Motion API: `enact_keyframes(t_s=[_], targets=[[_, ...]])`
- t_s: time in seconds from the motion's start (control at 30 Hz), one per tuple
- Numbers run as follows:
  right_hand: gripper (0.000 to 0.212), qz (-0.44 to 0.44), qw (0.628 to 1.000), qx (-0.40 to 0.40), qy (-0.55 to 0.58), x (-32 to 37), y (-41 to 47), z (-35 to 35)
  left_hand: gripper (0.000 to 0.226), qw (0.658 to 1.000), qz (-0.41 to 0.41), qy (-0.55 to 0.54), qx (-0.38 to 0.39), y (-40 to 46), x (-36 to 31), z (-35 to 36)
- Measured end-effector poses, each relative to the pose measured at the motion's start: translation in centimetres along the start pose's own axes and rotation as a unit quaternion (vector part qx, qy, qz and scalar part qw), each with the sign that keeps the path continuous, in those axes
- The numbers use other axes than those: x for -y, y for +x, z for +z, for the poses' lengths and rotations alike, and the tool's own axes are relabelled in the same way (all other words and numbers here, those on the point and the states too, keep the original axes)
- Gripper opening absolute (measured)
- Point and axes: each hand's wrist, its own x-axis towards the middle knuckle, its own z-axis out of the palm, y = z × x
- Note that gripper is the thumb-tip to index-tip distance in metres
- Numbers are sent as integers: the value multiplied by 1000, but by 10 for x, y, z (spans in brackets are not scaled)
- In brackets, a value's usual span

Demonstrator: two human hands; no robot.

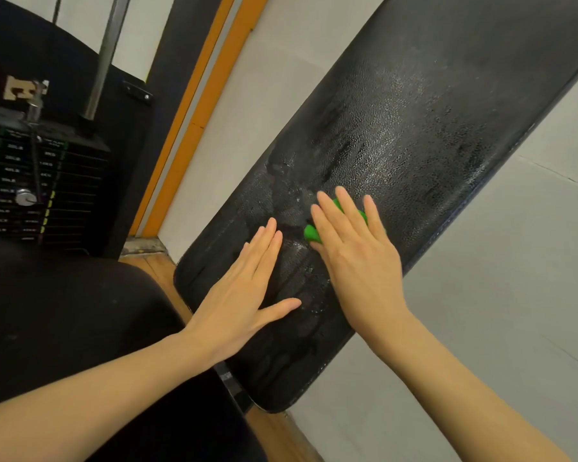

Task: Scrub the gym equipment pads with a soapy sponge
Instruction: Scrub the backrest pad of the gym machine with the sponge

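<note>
Long black pad (397, 155): middle stretch wet, beaded with suds; upper end looks dry, judged not yet scrubbed. Seat pad (64, 321) lower left: dry, judged untouched. Right hand (354, 255): fingers flat, pressing green sponge (312, 233) onto pad centre. Left hand (244, 295): fingers spread flat on pad, holding nothing.

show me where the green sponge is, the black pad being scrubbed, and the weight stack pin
green sponge (311, 233): head view, corner showing left of the right hand.
black pad (414, 121): head view, wet upper face.
weight stack pin (25, 197): head view, round silver knob.
</note>
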Motion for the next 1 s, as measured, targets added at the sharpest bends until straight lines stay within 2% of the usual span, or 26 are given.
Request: enact_keyframes(t_s=[0.07, 0.23, 0.4, 0.6, 0.73, 0.8, 0.87, 0.9, 1.0], targets=[[41, -25, 1000, 14, 9, 1, 2, 1, 96, 1000, -8, 4, 2, -1, 3, 1], [41, -64, 997, 35, 40, -21, -64, -26, 96, 1000, -10, -9, 7, -2, 3, 3], [41, -43, 999, 26, 13, 14, -1, -1, 95, 1000, -8, 9, 15, 0, 0, -1], [41, -96, 994, 34, 45, -19, -61, -25, 97, 1000, -14, 14, 16, 0, 0, 0], [39, -69, 997, 21, 19, 12, -19, -3, 95, 1000, -12, 12, 15, 0, -1, -1], [40, -88, 995, 34, 29, 24, -3, 7, 94, 1000, -10, -1, 13, 0, -1, -1], [41, -106, 993, 30, 30, 8, 7, 4, 94, 1000, -7, -4, 11, 0, 0, 0], [40, -93, 995, 27, 30, -6, 12, 0, 94, 1000, -7, -2, 13, 0, 1, 0], [43, 20, 999, 10, 43, -35, 34, -9, 93, 1000, -11, -1, 20, -1, 2, 0]])
